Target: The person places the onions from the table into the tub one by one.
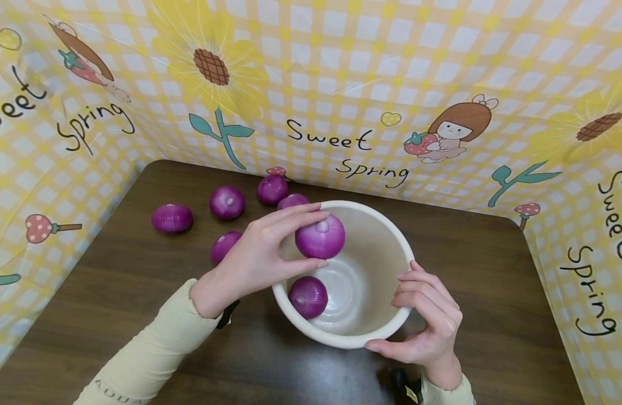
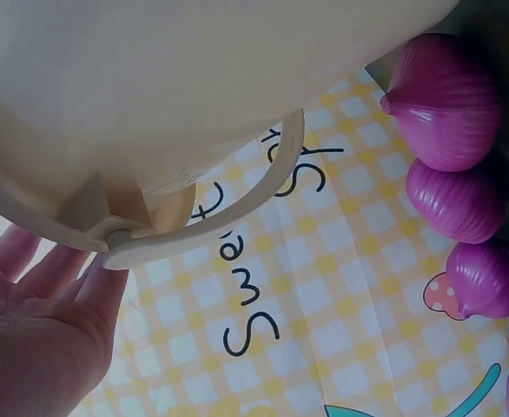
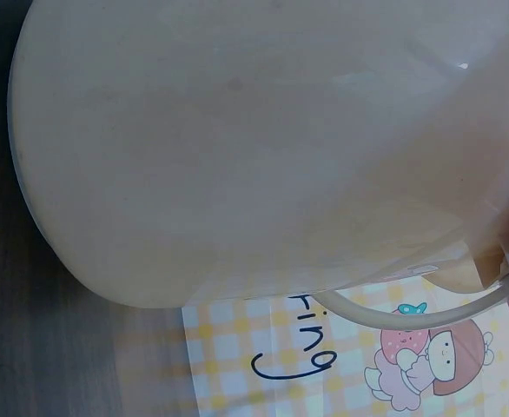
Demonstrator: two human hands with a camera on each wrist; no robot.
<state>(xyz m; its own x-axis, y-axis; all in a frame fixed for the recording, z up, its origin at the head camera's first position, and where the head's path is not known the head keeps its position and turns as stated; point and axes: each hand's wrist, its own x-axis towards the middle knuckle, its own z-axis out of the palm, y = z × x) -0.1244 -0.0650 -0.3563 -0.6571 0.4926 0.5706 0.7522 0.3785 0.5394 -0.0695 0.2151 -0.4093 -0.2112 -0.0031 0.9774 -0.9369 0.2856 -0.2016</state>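
A cream bucket [image 1: 387,219] stands on the table with its mouth facing up. Between the thumb and fingers of my left hand [image 1: 255,247] is a purple onion [image 1: 320,236], held over the bucket's opening. Inside, a second purple onion [image 1: 308,297] lies against the wall nearest my left arm. My right hand [image 1: 429,320] grips the bucket's rim on the right, its thumb outside at the front. From the left wrist, my left hand [image 2: 42,321] shows at the rim beside the handle [image 2: 228,221], and the held onion is hidden. The bucket's outer wall [image 3: 237,156] fills most of the right wrist view.
Several more purple onions lie on the dark wooden table [image 1: 493,315], left of the bucket and behind it, among them one at the far left [image 1: 172,218] and one close by my left wrist [image 1: 225,247]. A yellow checked cloth [image 1: 331,73] encloses the back and sides.
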